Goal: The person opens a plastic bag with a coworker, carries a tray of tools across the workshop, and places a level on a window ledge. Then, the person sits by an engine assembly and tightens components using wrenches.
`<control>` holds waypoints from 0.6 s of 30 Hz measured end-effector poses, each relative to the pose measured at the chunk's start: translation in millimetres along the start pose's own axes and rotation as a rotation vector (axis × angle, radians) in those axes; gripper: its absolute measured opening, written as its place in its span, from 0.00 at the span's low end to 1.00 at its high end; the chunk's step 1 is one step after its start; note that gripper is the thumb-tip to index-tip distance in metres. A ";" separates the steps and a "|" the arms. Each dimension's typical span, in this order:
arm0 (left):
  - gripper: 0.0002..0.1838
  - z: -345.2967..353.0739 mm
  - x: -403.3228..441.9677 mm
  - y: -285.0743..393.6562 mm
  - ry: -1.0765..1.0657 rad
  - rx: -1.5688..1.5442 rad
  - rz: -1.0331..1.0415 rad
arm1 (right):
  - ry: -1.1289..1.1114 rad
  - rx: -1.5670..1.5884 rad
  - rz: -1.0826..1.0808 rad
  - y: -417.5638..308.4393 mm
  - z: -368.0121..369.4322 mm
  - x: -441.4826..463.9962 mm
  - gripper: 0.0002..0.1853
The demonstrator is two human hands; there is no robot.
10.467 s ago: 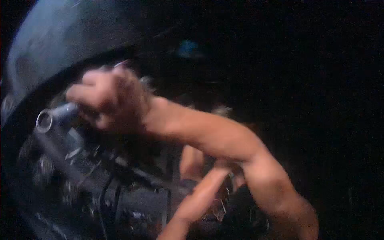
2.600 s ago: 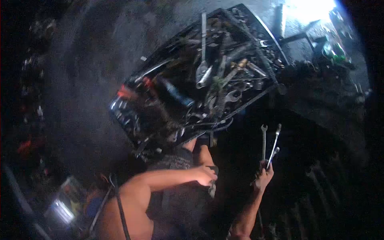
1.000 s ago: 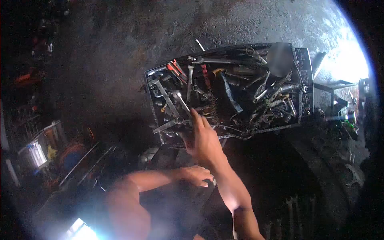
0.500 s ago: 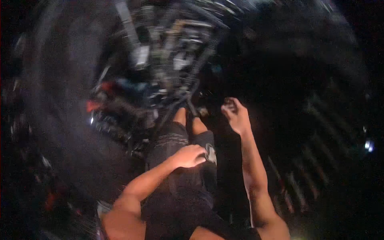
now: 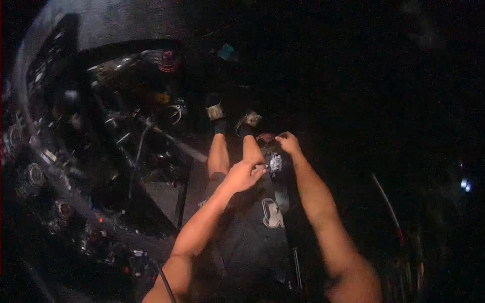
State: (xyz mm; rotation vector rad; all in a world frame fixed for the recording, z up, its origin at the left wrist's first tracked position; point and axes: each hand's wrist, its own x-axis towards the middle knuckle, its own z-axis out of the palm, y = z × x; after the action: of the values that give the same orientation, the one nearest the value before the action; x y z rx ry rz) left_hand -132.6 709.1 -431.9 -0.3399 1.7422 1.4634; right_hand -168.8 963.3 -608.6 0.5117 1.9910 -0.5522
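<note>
My left hand (image 5: 246, 175) is over my lap, its fingers curled inward with the tips beside a small white printed patch (image 5: 275, 162). Anything inside that grip is too dark to name. Farther forward, my right hand (image 5: 289, 143) has thumb and finger pinched at the edge of a dark, reddish thing (image 5: 265, 137) whose kind is unclear. The white patch lies just below it, between the two hands; whether they belong together I cannot tell. A white logo (image 5: 273, 213) shows on my dark shorts.
My feet in slide sandals (image 5: 214, 111) are ahead. To the left, a dim tangle of metal parts and rods includes a light bar (image 5: 184, 147). A teal object (image 5: 227, 52) lies beyond. A thin stick (image 5: 387, 203) is at the right, amid deep shadow.
The view has swung, shifting the metal parts leftward and bringing my feet into sight. My left hand has moved forward, and the hands are closer together. The reddish thing now shows by my right hand.
</note>
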 end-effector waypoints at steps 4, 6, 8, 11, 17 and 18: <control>0.18 12.0 68.4 -19.5 0.029 0.013 -0.043 | 0.024 -0.059 -0.034 -5.4 23.6 70.6 0.25; 0.18 19.4 97.0 -44.6 0.053 0.036 0.004 | 0.037 -0.036 0.010 -9.2 32.9 111.2 0.27; 0.19 26.8 113.3 -66.2 0.065 0.073 0.016 | 0.103 -0.038 -0.002 -18.6 45.8 150.0 0.28; 0.20 29.5 134.6 -92.6 0.034 0.157 -0.006 | 0.187 0.014 -0.029 -13.6 87.1 222.4 0.28; 0.22 19.4 152.0 -107.1 -0.224 0.474 -0.010 | 0.061 0.635 0.217 -46.7 138.4 285.8 0.18; 0.22 19.8 154.2 -105.1 -0.238 0.466 -0.014 | 0.065 0.708 0.274 -49.0 142.8 290.0 0.17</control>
State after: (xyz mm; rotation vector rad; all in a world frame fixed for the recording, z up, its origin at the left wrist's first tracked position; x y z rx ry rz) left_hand -152.3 741.1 -615.7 0.0655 1.8112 0.9983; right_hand -224.6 877.4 -919.1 1.2225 1.7053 -1.0754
